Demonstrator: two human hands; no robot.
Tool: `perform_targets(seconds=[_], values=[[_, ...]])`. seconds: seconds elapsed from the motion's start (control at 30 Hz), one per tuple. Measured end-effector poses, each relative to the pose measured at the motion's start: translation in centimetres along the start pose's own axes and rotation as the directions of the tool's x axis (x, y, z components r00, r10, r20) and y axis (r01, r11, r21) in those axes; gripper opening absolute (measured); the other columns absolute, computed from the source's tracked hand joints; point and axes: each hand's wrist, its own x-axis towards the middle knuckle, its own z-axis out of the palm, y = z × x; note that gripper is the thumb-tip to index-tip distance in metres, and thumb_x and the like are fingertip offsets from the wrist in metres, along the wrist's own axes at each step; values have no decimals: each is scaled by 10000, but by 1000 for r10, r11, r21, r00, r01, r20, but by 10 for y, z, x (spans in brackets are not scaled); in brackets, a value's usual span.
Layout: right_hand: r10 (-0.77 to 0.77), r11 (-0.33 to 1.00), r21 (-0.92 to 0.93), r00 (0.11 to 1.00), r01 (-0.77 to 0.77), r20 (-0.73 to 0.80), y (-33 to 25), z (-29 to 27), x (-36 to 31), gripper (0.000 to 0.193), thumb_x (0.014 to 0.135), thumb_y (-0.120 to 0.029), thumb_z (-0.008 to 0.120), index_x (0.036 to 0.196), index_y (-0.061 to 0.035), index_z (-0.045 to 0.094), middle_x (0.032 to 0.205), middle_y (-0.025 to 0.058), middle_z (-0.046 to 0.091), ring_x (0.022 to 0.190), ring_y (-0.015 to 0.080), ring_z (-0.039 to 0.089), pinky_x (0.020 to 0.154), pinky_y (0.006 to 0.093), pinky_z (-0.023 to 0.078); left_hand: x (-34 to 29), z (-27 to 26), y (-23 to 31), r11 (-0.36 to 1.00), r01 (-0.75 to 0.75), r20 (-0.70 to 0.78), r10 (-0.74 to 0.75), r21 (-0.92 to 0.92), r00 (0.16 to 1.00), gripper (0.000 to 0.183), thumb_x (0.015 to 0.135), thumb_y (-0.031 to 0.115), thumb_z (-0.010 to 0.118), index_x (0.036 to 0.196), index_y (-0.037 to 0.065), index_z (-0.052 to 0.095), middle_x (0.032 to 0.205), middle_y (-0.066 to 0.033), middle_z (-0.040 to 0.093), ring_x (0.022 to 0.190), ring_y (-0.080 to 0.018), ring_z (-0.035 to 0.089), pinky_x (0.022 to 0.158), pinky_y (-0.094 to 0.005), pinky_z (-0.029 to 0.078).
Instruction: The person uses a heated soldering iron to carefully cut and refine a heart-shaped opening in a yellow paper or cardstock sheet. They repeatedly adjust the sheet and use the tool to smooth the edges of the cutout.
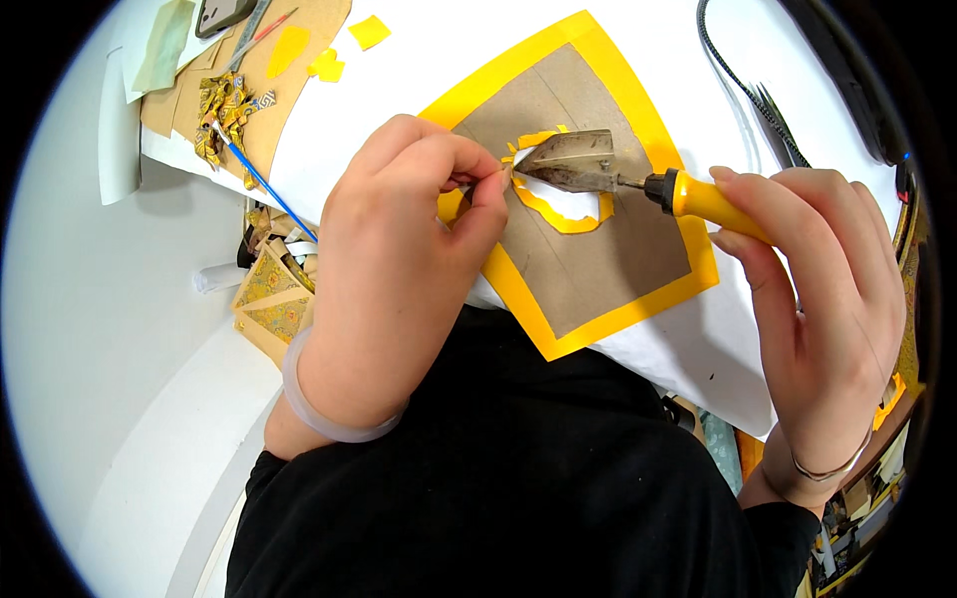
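Observation:
A grey-brown board [608, 269] bordered in yellow lies at an angle on the white surface. Its central hole has an uneven yellow edging [568, 221] with small cut tabs along the top left, and white shows through it. My left hand [394, 214] is over the board's left part, thumb and fingertips pinched together at the hole's edge. What they pinch is too small to make out. In my right hand [832, 239] is a small hand iron [570, 161] with a yellow handle, held between thumb and fingers. Its pointed metal head reaches over the hole, its tip close to my left fingertips.
At upper left are brown card [314, 60], yellow scraps [370, 32], a crumpled patterned cloth [224, 105] and a blue-handled brush [261, 177]. A phone [221, 14] lies beyond. A black cord [733, 75] and dark tweezers [773, 115] are at upper right.

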Motion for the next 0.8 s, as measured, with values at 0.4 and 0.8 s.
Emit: perform_targets(seconds=[0.4, 0.8], values=[[-11, 1000, 18, 1000, 11, 5, 1, 1, 6, 289, 892, -20, 841, 1175, -33, 787, 1012, 108, 704, 871, 242, 689, 695, 315, 559, -1, 1, -6, 997, -12, -8, 12, -71, 1000, 109, 884, -68, 797, 940, -21, 716, 967, -86, 708, 874, -178, 656, 804, -288, 542], [-83, 997, -4, 997, 83, 6, 4, -2, 25, 272, 925, 6, 808, 1194, -29, 781, 1056, 124, 714, 940, 262, 707, 759, 326, 569, -9, 5, -17, 975, -202, -92, 194, -90, 977, 273, 833, 7, 885, 929, 13, 629, 927, -88, 632, 839, -237, 624, 737, -332, 521]])
